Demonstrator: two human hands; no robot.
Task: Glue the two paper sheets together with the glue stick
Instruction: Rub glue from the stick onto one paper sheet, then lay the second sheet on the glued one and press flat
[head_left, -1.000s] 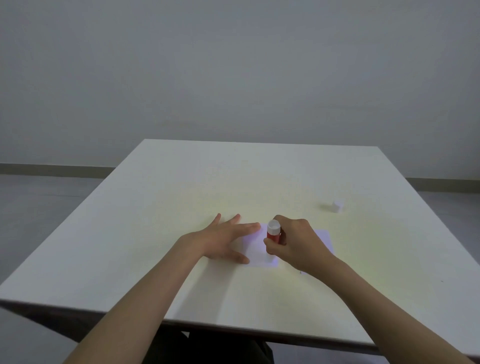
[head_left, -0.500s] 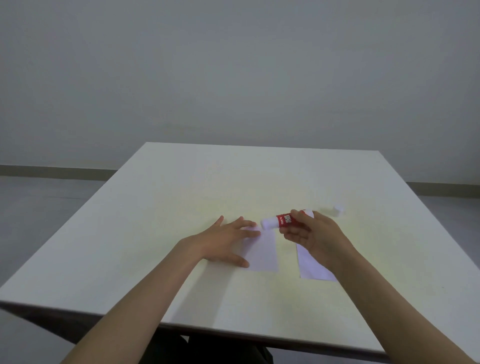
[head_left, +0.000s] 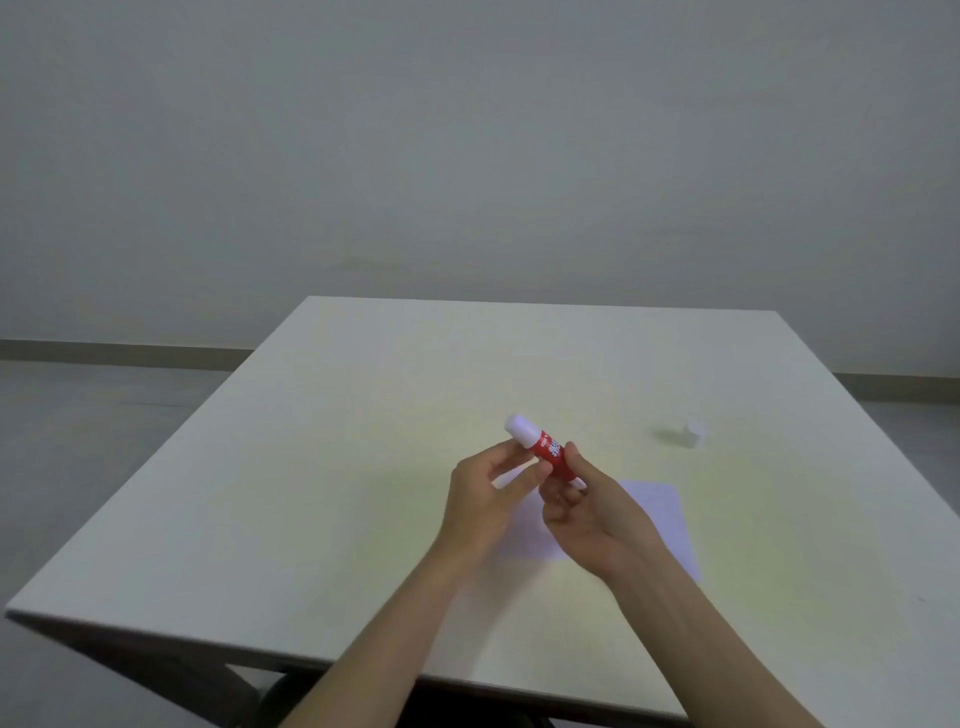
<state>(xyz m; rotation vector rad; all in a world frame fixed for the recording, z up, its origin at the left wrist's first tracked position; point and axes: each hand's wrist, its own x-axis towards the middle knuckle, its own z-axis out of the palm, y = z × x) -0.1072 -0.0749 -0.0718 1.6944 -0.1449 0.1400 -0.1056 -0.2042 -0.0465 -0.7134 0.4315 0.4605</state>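
Both hands hold a red and white glue stick (head_left: 540, 447) above the table, its white end pointing up and to the left. My left hand (head_left: 488, 499) pinches its upper part between thumb and fingers. My right hand (head_left: 592, 514) grips its lower end. Two white paper sheets lie flat on the table under the hands: one (head_left: 530, 535) mostly hidden beneath them, the other (head_left: 665, 514) to the right, showing past my right wrist.
The glue stick's white cap (head_left: 692, 434) stands on the table, back right of the hands. The pale table (head_left: 363, 415) ends in a near edge in front of me and a left edge running away. A grey wall stands behind.
My left hand has lifted off the left sheet and taken hold of the glue stick. The right hand brought the stick from the paper up between both hands.
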